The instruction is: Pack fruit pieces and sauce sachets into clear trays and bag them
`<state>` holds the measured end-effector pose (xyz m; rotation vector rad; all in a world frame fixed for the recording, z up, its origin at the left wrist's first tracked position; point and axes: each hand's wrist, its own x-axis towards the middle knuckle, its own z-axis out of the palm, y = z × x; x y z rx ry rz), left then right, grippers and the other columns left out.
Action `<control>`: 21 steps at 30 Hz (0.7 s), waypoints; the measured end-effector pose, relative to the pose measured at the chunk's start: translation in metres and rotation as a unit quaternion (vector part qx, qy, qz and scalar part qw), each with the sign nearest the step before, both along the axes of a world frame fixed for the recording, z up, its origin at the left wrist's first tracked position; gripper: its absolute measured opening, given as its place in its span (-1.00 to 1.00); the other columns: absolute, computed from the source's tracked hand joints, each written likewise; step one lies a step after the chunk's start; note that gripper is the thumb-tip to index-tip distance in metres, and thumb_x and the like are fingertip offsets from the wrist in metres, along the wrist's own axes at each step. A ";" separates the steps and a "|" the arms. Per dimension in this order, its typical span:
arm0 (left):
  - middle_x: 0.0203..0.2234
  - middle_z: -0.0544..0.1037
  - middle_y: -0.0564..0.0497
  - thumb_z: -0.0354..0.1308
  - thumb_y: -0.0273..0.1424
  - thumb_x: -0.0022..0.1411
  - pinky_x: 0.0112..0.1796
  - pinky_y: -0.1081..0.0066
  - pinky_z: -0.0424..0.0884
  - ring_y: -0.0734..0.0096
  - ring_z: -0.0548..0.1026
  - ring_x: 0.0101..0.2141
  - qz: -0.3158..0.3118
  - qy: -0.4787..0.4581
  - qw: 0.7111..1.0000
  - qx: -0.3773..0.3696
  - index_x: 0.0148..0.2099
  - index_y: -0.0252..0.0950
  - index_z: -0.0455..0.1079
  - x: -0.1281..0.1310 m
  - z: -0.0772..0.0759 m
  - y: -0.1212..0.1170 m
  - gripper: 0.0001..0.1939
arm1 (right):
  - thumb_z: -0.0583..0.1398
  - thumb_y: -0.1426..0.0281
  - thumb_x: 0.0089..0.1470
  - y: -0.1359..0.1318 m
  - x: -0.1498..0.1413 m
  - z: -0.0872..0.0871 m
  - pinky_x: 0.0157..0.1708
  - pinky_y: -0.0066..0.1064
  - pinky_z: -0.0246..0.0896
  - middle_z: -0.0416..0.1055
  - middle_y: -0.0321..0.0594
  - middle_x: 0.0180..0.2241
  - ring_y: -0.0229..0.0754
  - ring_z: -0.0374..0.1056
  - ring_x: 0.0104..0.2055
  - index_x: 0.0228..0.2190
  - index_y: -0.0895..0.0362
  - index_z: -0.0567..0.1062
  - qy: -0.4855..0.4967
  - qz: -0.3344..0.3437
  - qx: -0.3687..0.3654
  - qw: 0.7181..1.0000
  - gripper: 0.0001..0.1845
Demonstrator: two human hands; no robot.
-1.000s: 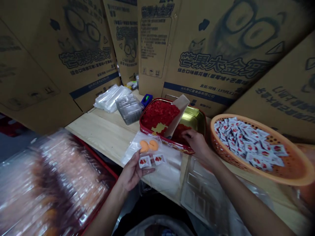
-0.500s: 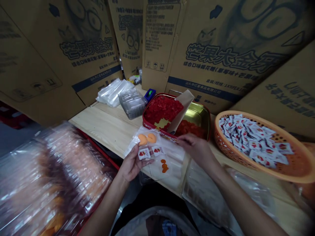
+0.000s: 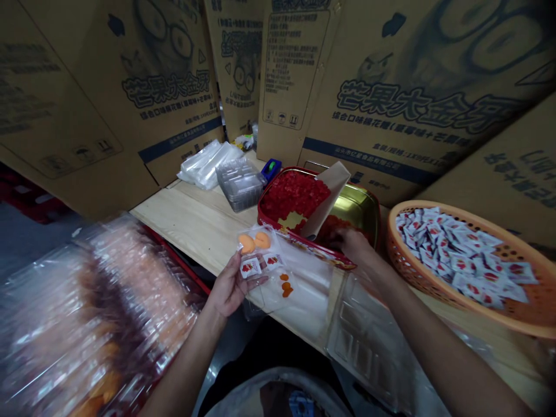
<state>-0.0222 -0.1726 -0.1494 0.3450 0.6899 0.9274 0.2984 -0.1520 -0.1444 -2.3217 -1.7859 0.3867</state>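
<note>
At the desk [image 3: 195,234] — our left fingers [image 3: 254,282] grip a clear packet [image 3: 304,301]; our right fingers [image 3: 343,236], closure unclear, reach into a tin [image 3: 358,202] of red cubes [image 3: 295,197].

Cardboard cartons [image 3: 428,107]: large dark characters 芒果大金牙 on each front, with a smaller line beneath, 综合口味棉花糖 (草莓味+芒果味). Blue band [image 3: 369,162]: a company line in small characters, not surely legible. Fine-print panel [image 3: 295,69]: dense text, too small to read, above printed handling symbols. Sachets [image 3: 460,260] in the basket: red print, illegible.
</note>
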 end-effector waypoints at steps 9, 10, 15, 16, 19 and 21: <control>-0.17 0.49 -0.18 0.03 -0.29 0.21 -0.27 0.14 0.48 0.18 0.52 -0.24 0.009 -0.015 1.000 0.006 0.01 -0.33 0.25 0.002 -0.006 0.003 -0.65 | 0.16 0.27 -0.06 -0.033 -0.028 0.031 -0.28 -0.33 0.23 0.39 -0.17 -0.33 -0.18 0.29 -0.32 -0.35 0.13 0.47 0.224 -0.018 0.214 0.951 -0.77; -0.16 0.49 -0.18 0.04 -0.28 0.20 -0.27 0.15 0.48 0.19 0.51 -0.24 0.008 -0.016 1.000 0.008 0.00 -0.33 0.26 0.003 -0.006 0.004 -0.65 | 0.19 0.24 -0.09 -0.039 -0.042 0.038 -0.35 -0.36 0.23 0.40 -0.19 -0.35 -0.20 0.29 -0.37 -0.34 0.13 0.46 0.288 -0.001 0.179 0.941 -0.74; -0.18 0.51 -0.15 0.05 -0.27 0.19 -0.23 0.16 0.46 0.22 0.51 -0.25 0.009 -0.016 1.000 0.019 -0.04 -0.35 0.30 0.008 -0.006 0.004 -0.66 | 0.22 0.30 -0.10 -0.063 -0.123 0.059 -0.44 -0.45 0.20 0.38 -0.25 -0.38 -0.27 0.28 -0.42 -0.35 0.12 0.48 0.454 0.160 0.031 0.876 -0.79; -0.20 0.51 -0.15 0.05 -0.27 0.19 -0.22 0.18 0.46 0.23 0.51 -0.25 0.011 -0.015 1.000 0.020 -0.04 -0.36 0.31 0.008 -0.005 0.004 -0.66 | 0.21 0.35 -0.09 -0.065 -0.136 0.058 -0.39 -0.44 0.21 0.37 -0.26 -0.37 -0.26 0.28 -0.38 -0.36 0.10 0.50 0.449 0.192 0.030 0.872 -0.83; -0.23 0.52 -0.14 0.05 -0.26 0.19 -0.22 0.26 0.45 0.26 0.51 -0.26 0.017 -0.018 1.000 0.018 -0.07 -0.38 0.33 0.010 -0.005 0.003 -0.66 | 0.20 0.50 -0.08 -0.066 -0.160 0.050 -0.29 -0.43 0.19 0.35 -0.27 -0.37 -0.24 0.28 -0.30 -0.35 0.05 0.52 0.402 0.252 0.029 0.880 -0.81; -0.24 0.52 -0.14 0.05 -0.26 0.19 -0.22 0.30 0.45 0.29 0.51 -0.27 0.021 -0.020 0.999 0.015 -0.09 -0.39 0.34 0.009 -0.005 0.003 -0.67 | 0.19 0.56 -0.09 -0.063 -0.165 0.044 -0.27 -0.42 0.19 0.34 -0.27 -0.37 -0.23 0.28 -0.29 -0.34 0.04 0.52 0.376 0.264 0.021 0.888 -0.76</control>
